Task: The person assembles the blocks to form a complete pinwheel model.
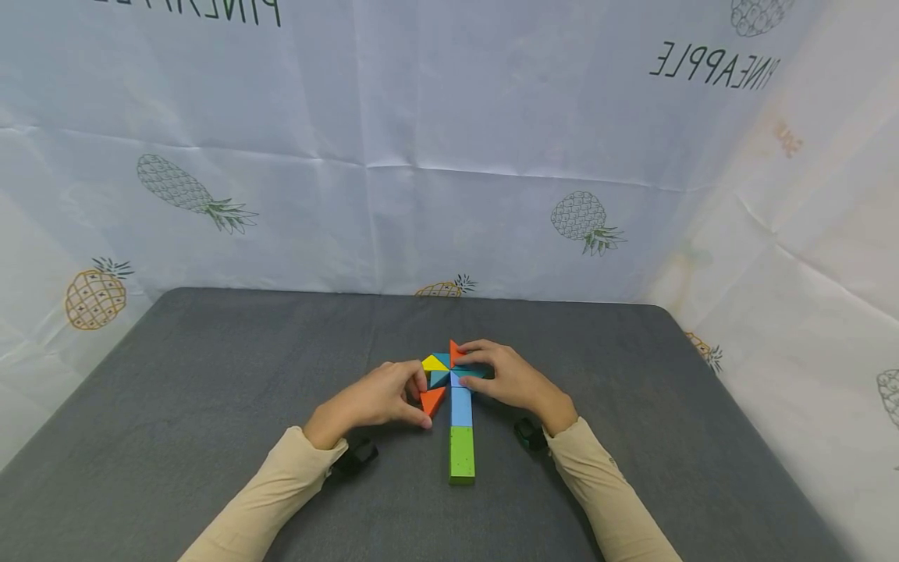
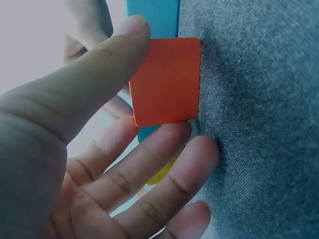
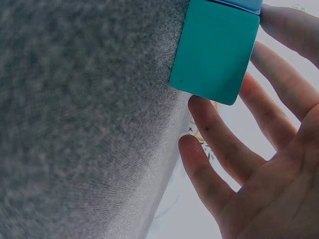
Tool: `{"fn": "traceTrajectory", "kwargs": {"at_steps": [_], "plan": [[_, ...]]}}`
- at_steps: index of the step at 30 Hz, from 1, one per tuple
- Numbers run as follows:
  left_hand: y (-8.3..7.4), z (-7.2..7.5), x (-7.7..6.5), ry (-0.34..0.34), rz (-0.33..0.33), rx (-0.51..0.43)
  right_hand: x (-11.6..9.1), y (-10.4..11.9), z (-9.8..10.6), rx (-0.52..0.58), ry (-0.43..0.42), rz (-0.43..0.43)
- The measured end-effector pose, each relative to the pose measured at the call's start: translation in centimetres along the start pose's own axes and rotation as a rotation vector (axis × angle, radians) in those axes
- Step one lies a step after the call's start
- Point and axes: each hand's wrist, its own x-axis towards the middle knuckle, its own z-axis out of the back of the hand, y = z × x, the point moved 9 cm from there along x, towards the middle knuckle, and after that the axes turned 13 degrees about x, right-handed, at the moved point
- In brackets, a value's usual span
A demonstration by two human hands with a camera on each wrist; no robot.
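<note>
My left hand (image 1: 389, 394) pinches an orange triangular block (image 1: 431, 400) between thumb and fingertips, low on the table, beside a fan of triangular blocks. In the left wrist view, a flat face of this orange block (image 2: 167, 82) shows between the thumb and fingers. My right hand (image 1: 509, 377) reaches over the fan's right side with fingers extended. Its fingers lie at another orange triangle (image 1: 454, 353) and a teal triangle (image 1: 469, 373); its thumb is by a small periwinkle block (image 1: 456, 378). The fan also has a yellow triangle (image 1: 432, 364) and blue-teal triangles (image 1: 438, 379).
Below the fan, a light blue block (image 1: 461, 407) and a green block (image 1: 461, 453) run in a line toward me. All lie on a dark grey table (image 1: 246, 367). A pineapple-printed white curtain (image 1: 421, 218) hangs behind it.
</note>
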Motion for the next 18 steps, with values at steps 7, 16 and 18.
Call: {"fn": "traceTrajectory", "kwargs": {"at_steps": [7, 16, 18], "plan": [[0.0, 0.12, -0.06, 0.008, -0.002, -0.005, -0.03, 0.11, 0.01, -0.004, 0.0, 0.003], [-0.5, 0.44, -0.17, 0.01, -0.082, -0.021, -0.06, 0.09, -0.01, -0.006, 0.002, 0.002], [-0.63, 0.39, -0.16, 0.008, -0.096, -0.029, -0.08, 0.1, 0.0, -0.007, 0.0, 0.004]]}}
